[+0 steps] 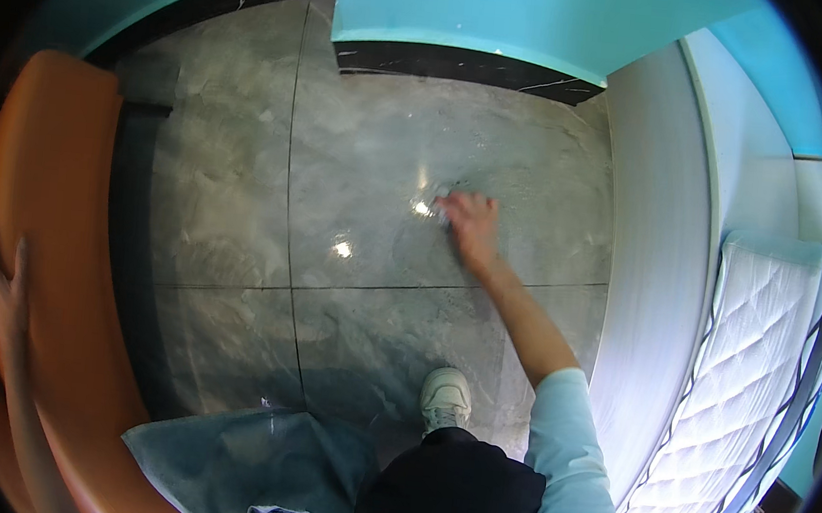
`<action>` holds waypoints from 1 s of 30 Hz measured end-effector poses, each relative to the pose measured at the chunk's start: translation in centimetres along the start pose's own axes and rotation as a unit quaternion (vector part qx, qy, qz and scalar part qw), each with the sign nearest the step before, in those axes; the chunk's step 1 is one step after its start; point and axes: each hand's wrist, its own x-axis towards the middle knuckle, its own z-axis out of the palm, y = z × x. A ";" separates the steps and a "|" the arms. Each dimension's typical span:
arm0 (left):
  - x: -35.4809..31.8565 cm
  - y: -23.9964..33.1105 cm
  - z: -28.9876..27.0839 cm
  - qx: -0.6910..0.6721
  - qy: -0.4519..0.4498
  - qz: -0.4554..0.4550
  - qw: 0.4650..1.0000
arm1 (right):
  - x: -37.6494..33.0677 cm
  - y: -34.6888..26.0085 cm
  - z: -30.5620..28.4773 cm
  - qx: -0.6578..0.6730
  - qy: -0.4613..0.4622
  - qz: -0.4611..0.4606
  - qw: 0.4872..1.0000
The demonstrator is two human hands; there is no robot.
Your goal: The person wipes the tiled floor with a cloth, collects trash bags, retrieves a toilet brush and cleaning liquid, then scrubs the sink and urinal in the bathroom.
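My left hand (pixel 3 294) lies with its fingers apart on the orange upholstered seat (pixel 56 177) at the left. Out in front, my right arm reaches over the grey tiled floor (pixel 211 190). Low over the tiles, or touching them, is my right hand (pixel 472 231), its fingers bent and drawn together. Whatever might be between those fingers is too small or hidden to make out. Close to the fingertips, bright light spots reflect off the glossy tiles.
A turquoise wall (pixel 471 13) with a black baseboard (pixel 457 65) juts out ahead. On the right run a pale panel (pixel 656 249) and a white quilted mattress (pixel 753 374) in clear film. Below are my shoe (pixel 446 393), my denim-covered leg (pixel 256 458) and a black rounded thing (pixel 454 495).
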 end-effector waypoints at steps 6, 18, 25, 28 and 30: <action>-0.2 0.1 0.0 -0.020 -0.008 -0.032 0.999 | -7.3 0.1 -4.6 0.118 -0.172 -0.138 0.968; 0.0 0.1 -0.4 -0.016 -0.025 -0.004 1.000 | 0.1 5.1 -1.5 0.060 -0.036 -0.023 0.997; 0.0 0.3 -0.5 -0.021 -0.019 0.002 1.000 | -6.0 -11.7 1.1 0.321 -0.020 -0.148 0.935; 0.0 0.4 -0.5 -0.024 -0.025 -0.012 0.999 | -5.2 -13.6 2.1 0.215 -0.136 -0.222 0.941; 0.2 0.5 -0.6 -0.027 -0.026 -0.012 0.999 | -3.2 -10.4 2.3 0.129 -0.123 -0.096 0.979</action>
